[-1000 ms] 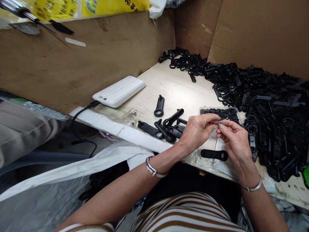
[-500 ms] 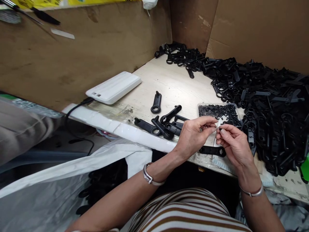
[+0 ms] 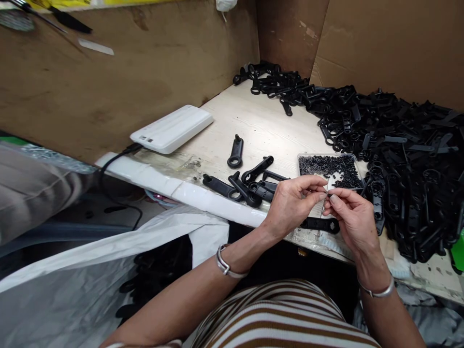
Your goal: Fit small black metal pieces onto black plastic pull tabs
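My left hand (image 3: 292,203) is closed in a pinch on a thin metal rod (image 3: 322,208), which slants down between my two hands. Thumb and forefinger of my right hand (image 3: 351,215) are pinched at the rod, on a tiny black piece mostly hidden by the fingertips. The fingertips of both hands nearly meet. Behind them stands a clear shallow box (image 3: 302,155) of tiny black pieces, with a bare white patch in it. Below my hands a black plastic arm with a ring end (image 3: 319,224) lies near the table edge.
A large heap of black plastic arms (image 3: 409,145) covers the right and back of the table. Several more arms (image 3: 253,186) lie left of my hands. A white power bank (image 3: 172,129) with a black cable sits farther left. Cardboard walls (image 3: 391,48) enclose the table.
My right fingertips have moved slightly up and left, up to the rod and my left fingertips. The black piece, visible before at the right fingertips, is now mostly covered.
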The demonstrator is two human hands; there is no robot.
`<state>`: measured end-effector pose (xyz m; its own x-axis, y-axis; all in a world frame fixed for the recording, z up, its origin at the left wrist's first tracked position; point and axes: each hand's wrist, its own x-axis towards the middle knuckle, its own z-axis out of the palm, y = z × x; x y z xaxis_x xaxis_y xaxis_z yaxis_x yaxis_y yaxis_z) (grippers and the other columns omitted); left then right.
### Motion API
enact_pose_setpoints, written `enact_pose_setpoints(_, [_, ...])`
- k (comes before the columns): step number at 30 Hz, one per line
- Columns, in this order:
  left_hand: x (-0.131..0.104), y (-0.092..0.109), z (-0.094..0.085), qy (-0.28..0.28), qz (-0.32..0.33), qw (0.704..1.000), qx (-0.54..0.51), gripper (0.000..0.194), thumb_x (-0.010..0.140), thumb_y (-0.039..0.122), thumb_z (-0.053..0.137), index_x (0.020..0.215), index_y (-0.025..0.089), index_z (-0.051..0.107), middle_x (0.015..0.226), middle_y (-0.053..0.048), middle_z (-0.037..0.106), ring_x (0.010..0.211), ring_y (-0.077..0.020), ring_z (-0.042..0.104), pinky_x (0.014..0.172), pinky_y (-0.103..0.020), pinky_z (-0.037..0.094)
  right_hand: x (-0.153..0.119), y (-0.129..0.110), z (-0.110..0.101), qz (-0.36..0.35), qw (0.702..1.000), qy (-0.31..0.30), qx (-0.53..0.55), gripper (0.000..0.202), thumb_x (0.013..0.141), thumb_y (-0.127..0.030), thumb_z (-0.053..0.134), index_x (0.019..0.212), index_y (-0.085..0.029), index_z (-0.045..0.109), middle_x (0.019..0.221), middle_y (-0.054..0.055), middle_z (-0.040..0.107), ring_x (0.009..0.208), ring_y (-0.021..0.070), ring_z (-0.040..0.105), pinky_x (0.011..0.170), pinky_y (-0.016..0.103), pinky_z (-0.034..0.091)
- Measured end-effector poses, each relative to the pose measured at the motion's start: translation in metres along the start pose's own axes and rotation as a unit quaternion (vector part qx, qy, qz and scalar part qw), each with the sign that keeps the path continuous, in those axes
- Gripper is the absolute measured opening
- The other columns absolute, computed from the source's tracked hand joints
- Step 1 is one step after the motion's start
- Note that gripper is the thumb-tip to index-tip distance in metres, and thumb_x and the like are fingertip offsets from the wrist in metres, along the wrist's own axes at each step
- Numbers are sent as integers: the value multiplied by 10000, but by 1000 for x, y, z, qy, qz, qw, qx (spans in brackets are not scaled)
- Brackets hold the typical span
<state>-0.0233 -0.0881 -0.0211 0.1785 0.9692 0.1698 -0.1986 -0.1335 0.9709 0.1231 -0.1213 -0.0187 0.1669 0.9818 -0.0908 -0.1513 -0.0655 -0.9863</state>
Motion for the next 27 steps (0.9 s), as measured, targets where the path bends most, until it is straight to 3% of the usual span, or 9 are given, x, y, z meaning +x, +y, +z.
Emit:
enact_pose_setpoints(7, [-1,0,0,7,-24,999,-33,151,707,110,717,856,133,724,784,-24,722,733,-125,679,743,-231,581,-1,3,-1,-7,1000,3,-14,188,717,-305,797,849,-185,736,666,-8,689,566,99,643,592,225,548])
enact_pose_setpoints(15, [-5,-1,0,-2,15,1000,23,138,752,100,689,881,136,724,790,-24,736,725,-123,692,733,-211,576,-1,7,-2,-27,998,12,-57,199,733,-315,783,870,-183,725,688,-1,698,579,113,652,598,247,559])
enact_pose_setpoints(21, [-8,-2,-1,10,101,982,158,181,785,71,658,926,162,725,833,-24,754,733,-139,705,744,-239,579,-7,0,0,-31,989,19,-142,177,792,-335,727,818,-159,721,608,1,683,514,106,629,545,228,545])
enact_pose_setpoints(27, [-11,-1,0,18,222,925,308,163,828,51,624,919,158,707,827,-23,745,745,-132,681,723,-222,560,-15,-7,6,-55,979,43,-193,153,790,-306,708,846,-166,730,643,16,720,560,143,683,579,260,593])
